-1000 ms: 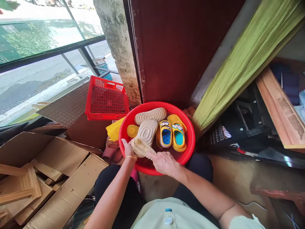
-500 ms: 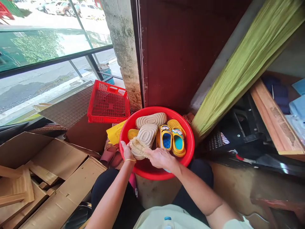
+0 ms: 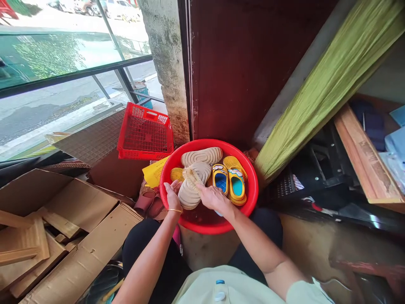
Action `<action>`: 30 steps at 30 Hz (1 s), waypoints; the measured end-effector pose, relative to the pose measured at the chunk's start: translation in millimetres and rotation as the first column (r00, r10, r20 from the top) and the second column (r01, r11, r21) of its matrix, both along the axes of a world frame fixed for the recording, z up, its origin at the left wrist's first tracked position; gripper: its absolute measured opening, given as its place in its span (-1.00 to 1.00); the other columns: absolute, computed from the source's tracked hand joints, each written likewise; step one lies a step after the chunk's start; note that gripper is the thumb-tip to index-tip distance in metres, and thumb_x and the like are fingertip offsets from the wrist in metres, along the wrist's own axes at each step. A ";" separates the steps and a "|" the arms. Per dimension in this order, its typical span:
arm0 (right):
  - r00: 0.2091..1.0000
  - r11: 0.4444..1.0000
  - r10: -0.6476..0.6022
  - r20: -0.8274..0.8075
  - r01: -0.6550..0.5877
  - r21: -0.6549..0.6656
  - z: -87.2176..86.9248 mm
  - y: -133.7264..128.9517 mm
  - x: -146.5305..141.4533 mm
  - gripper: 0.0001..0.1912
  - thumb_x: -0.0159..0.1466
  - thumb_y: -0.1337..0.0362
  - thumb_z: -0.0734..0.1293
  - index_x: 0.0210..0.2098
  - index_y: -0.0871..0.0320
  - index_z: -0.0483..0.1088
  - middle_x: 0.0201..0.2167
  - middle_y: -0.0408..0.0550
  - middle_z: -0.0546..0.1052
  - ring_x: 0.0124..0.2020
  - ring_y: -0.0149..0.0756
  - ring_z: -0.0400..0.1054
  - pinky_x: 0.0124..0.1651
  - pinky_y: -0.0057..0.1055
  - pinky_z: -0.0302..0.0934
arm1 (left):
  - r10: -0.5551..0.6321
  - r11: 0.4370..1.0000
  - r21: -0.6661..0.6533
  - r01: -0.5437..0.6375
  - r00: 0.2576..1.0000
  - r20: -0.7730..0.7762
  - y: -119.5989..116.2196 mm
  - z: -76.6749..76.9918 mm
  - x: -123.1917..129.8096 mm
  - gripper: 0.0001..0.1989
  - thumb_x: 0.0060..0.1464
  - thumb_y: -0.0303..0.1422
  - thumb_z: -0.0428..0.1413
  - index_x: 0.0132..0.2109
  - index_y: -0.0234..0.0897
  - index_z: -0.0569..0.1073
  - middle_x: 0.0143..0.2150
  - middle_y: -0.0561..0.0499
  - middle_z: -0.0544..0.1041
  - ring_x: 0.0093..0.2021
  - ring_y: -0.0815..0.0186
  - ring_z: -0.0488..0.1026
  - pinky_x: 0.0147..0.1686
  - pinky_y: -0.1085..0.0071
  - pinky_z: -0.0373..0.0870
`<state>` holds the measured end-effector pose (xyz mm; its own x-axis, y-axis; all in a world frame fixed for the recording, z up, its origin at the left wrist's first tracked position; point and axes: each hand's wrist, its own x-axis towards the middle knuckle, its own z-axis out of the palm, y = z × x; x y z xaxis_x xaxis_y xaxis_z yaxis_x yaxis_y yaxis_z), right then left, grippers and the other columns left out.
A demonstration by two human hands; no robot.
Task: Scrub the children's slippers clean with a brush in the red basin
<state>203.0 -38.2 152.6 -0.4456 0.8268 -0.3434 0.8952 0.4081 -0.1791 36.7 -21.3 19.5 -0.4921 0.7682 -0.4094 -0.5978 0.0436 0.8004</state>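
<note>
Red plastic forms the round basin (image 3: 209,229) between the person's knees, and the slippers lie inside it. Closest to the hands is a beige slipper (image 3: 189,199), sole up, slanting across the left half of the basin. Clamped on the brush (image 3: 191,179), the right hand (image 3: 215,198) reaches in from the near right, the pale bristles over the middle of that sole. On the other side, the left hand (image 3: 173,196) is at the slipper's left edge, over the basin's rim, thumb and fingers partly spread; whether they grip the slipper, one cannot tell. A thin bracelet (image 3: 174,210) circles the left wrist.

Behind, a second sole (image 3: 202,156) lies crosswise, facing up. To the right sit two yellow clogs side by side, one lined in blue (image 3: 220,178), the other in teal (image 3: 237,186).

Outside the basin, a yellow sheet (image 3: 155,172) lies just to the left, with a red crate (image 3: 145,134) beyond it. Farther left, a cardboard box (image 3: 104,240) holds wood pieces (image 3: 34,238).
</note>
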 end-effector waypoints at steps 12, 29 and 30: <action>0.992 0.991 -0.128 0.016 0.129 -0.031 -22.9 27.5 17.1 -0.40 0.49 0.26 0.05 0.50 -0.01 0.05 -0.03 0.18 0.65 -0.01 0.01 0.55 -0.06 -0.20 0.33 | 0.019 0.999 -0.027 -0.021 0.999 -0.041 3.7 1.8 -3.6 -0.28 0.28 0.23 -0.16 0.06 -0.33 0.50 -0.01 -0.23 0.60 0.08 0.14 0.57 0.21 0.15 0.38; 0.974 0.975 -0.222 -0.049 0.220 -0.033 -58.7 78.1 31.8 -0.41 0.46 0.36 0.07 0.46 0.20 0.11 -0.08 0.20 0.64 0.01 -0.06 0.53 0.01 -0.28 0.25 | -0.181 0.983 -0.097 0.154 0.878 -0.443 -9.1 -8.3 -8.1 -0.48 0.08 -0.04 0.29 0.09 -0.23 0.51 0.21 -0.21 0.52 0.29 0.02 0.40 0.35 0.07 0.22; 0.973 0.975 -0.223 -0.051 0.222 -0.031 -61.1 71.5 32.1 -0.40 0.47 0.37 0.06 0.47 0.21 0.08 -0.07 0.21 0.64 0.01 -0.06 0.53 0.01 -0.28 0.25 | -0.187 0.982 -0.079 0.169 0.871 -0.454 -10.8 -11.8 -8.6 -0.47 0.11 -0.01 0.26 0.12 -0.23 0.50 0.21 -0.21 0.51 0.29 0.02 0.39 0.35 0.07 0.22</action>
<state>235.1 33.4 91.5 -0.2698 0.8987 -0.3457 0.9518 0.1945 -0.2372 28.1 -32.0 7.7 -0.4874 0.8498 -0.2009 -0.1450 0.1481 0.9783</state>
